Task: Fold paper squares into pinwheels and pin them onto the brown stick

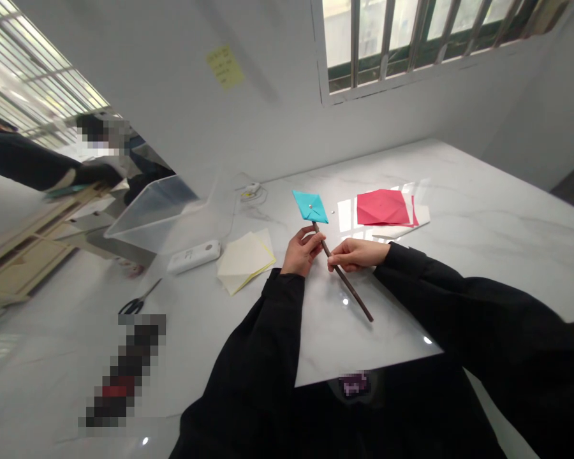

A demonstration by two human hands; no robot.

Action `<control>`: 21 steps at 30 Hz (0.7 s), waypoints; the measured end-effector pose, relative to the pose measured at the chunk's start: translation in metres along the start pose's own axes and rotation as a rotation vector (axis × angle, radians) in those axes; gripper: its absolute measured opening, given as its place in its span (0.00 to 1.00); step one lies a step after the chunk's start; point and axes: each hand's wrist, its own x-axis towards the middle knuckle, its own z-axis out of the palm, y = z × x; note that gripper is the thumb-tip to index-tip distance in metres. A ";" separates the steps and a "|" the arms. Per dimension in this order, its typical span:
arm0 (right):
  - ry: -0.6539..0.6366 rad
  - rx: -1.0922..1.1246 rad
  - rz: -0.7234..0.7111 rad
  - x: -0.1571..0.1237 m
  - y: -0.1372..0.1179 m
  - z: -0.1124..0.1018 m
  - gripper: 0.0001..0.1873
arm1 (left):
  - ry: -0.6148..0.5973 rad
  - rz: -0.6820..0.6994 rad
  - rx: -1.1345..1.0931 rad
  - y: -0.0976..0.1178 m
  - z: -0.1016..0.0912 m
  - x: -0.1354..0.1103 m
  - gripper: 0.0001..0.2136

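A thin brown stick (pixel 356 296) slants across the space in front of me, its lower end towards my body. At its upper end sits a folded blue paper pinwheel (pixel 310 207) with a small pale pin at its centre. My left hand (pixel 303 250) grips the stick just below the pinwheel, thumb and fingers closed around it. Lower down, my right hand (pixel 356 254) pinches the same stick between thumb and fingers. Red folded paper (pixel 382 207) lies beyond my right hand, over some white paper (pixel 402 230).
Cream and yellow paper sheets (pixel 246 258) lie left of my hands, beside a white power strip (pixel 194 256). A clear plastic bin (pixel 157 210) and scissors (pixel 138 303) are further left. People are at the far left. A barred window (pixel 411 38) is above the marble-patterned table (pixel 488 229).
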 end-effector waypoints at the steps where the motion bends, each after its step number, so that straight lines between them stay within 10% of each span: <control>1: -0.010 0.027 0.001 0.000 0.000 0.000 0.29 | -0.010 -0.009 -0.013 0.001 0.000 -0.001 0.25; 21: -0.305 -0.008 0.080 -0.011 -0.003 -0.012 0.30 | 0.063 0.067 -0.220 0.008 -0.018 0.008 0.25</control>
